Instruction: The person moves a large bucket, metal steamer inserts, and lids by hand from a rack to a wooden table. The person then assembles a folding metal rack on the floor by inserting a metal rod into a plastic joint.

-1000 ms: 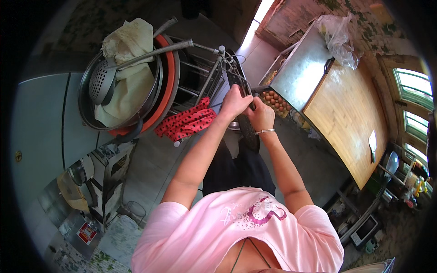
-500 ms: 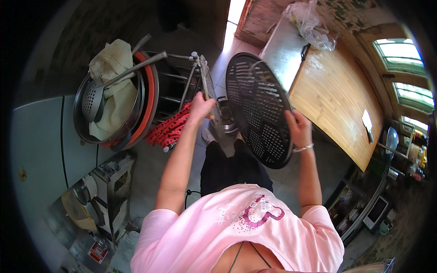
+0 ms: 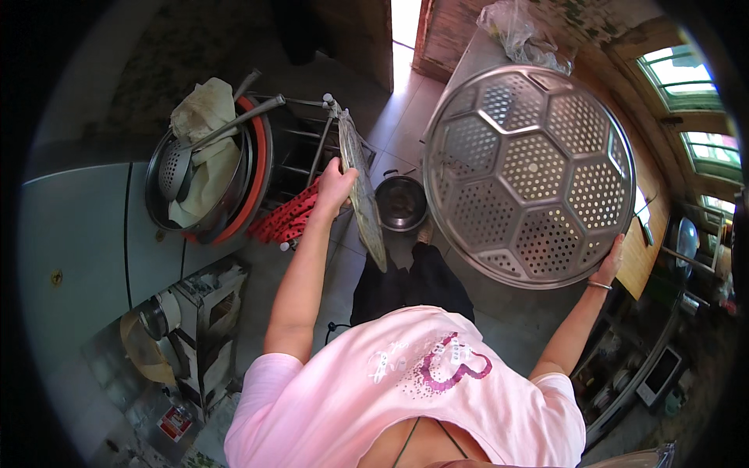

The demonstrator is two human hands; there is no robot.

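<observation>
My right hand [image 3: 609, 267] grips the lower rim of a large round perforated steel steamer tray [image 3: 530, 175], raised and tilted so its holed face shows. My left hand [image 3: 334, 187] holds a second thin round tray [image 3: 363, 195], seen edge-on and standing upright against a metal wire rack [image 3: 308, 148]. A red patterned cloth [image 3: 289, 220] hangs on the rack just left of that hand. Below, on the floor, a small steel pot [image 3: 400, 203] sits between the two trays.
A big wok with an orange rim [image 3: 253, 175], a slotted ladle [image 3: 178, 168] and a pale cloth [image 3: 203, 117] lean at the left. A wooden table [image 3: 647, 234] stands on the right, a plastic bag [image 3: 519, 31] on a counter behind it. Cluttered shelves [image 3: 195, 327] lower left.
The two trays have come apart: my right hand has swung the perforated tray up and to the right, closer to the camera, while my left hand keeps the other tray at the rack.
</observation>
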